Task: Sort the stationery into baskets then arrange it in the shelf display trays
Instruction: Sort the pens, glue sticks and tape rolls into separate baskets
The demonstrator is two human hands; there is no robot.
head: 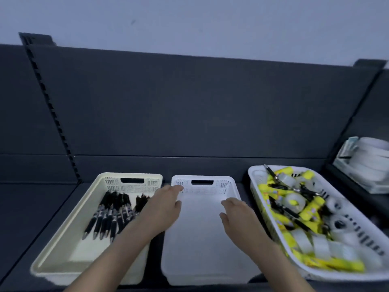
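Sorting step, I reckon: left hand (166, 209) and right hand (237, 216) loose, empty over white basket (200, 245); next, raid mixed basket (336, 275).

Cream basket (63, 239), white basket (233, 190) and large tray (254, 178): perforated plastic, smooth. Shelf (31, 207) and back panel (189, 102): dark, matt. Tape rolls (292, 200): translucent, glossy. Pens (109, 216): black plastic.
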